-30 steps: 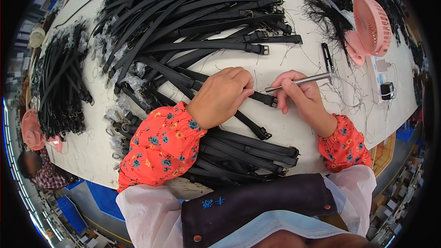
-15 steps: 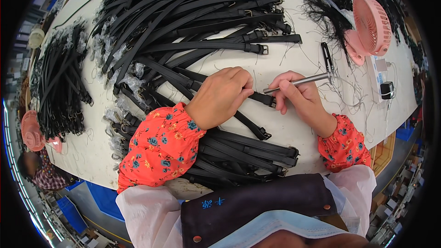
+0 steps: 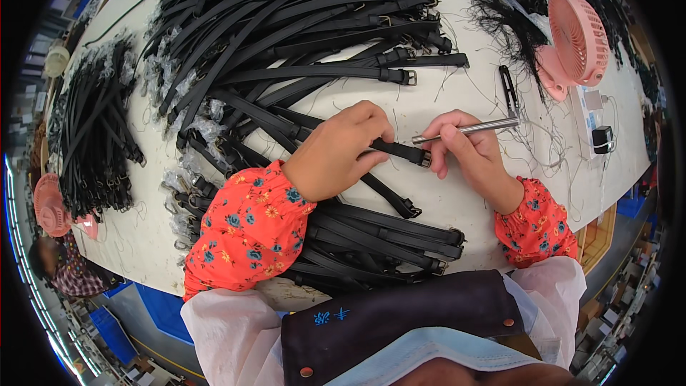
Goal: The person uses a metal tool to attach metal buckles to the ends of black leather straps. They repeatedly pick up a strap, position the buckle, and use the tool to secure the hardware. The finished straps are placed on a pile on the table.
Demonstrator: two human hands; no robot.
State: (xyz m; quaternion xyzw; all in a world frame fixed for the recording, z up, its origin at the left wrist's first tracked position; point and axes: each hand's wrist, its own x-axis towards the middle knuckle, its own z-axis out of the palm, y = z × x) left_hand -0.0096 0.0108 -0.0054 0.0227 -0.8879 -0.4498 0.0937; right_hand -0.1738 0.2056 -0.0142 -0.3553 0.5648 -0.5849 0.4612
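My left hand [image 3: 343,150] is closed round a black belt [image 3: 400,150], its thumb and fingers gripping the strap a little way back from the buckle end. In my right hand [image 3: 468,150] lies a slim silver pen-like metal tool [image 3: 475,127], held between thumb and index finger. Its tip points left, close above the belt near the buckle [image 3: 426,159]. The other fingers of my right hand are curled beside that buckle; whether they touch it I cannot tell. More black belts [image 3: 386,232] lie under and in front of my left forearm.
A large heap of black belts [image 3: 307,28] with plastic-wrapped buckles covers the far left. Another bundle [image 3: 96,121] lies further left. At the right stand a pink fan [image 3: 575,39], a black pen-like tool [image 3: 508,88] and a white power strip [image 3: 592,121]. Loose threads litter the white table [image 3: 457,229].
My left thumb has drawn down and back from the belt's edge, showing more of the strap. The silver tool and my right hand have shifted very slightly right.
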